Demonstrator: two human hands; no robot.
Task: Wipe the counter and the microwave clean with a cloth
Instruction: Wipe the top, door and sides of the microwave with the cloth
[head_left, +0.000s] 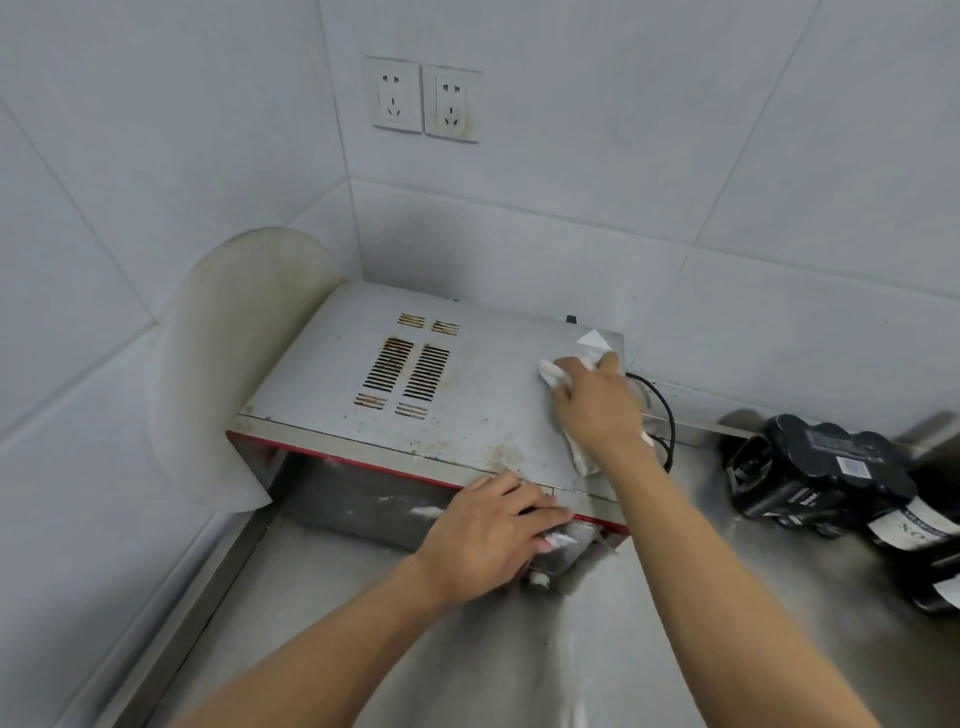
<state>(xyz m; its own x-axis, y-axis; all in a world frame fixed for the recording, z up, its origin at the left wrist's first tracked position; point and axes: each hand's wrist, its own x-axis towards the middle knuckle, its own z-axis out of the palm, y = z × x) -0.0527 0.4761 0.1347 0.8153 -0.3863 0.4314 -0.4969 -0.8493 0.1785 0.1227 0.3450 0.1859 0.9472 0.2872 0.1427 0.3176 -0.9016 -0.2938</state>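
1. White cloth (556, 376) lying flat on the rear right corner of the microwave (467, 384) top, trailing back under the palm toward the front edge.
2. Pressed down by the right hand (597, 410), fingers (608, 366) laid slightly spread over the cloth rather than bunched round it.
3. Steadied at the front edge by the left hand (488, 535), fingers straight and close together, draped over the lip above the door, holding nothing.
4. Judged mid-wipe on the top panel, with the streaked stainless counter (467, 665) probably not yet finished.
5. Deciding relation: brown grime (498, 452) forward and left of the cloth, just beside the left hand, and the 2 long vent slots (405, 371) farther left. Long axis of the top running left to right, so likely a leftward, forward sweep by the right hand.
6. Worth minding: black power cord (667, 415) just off the right side, and dark bottles (821, 473) well apart on the counter.
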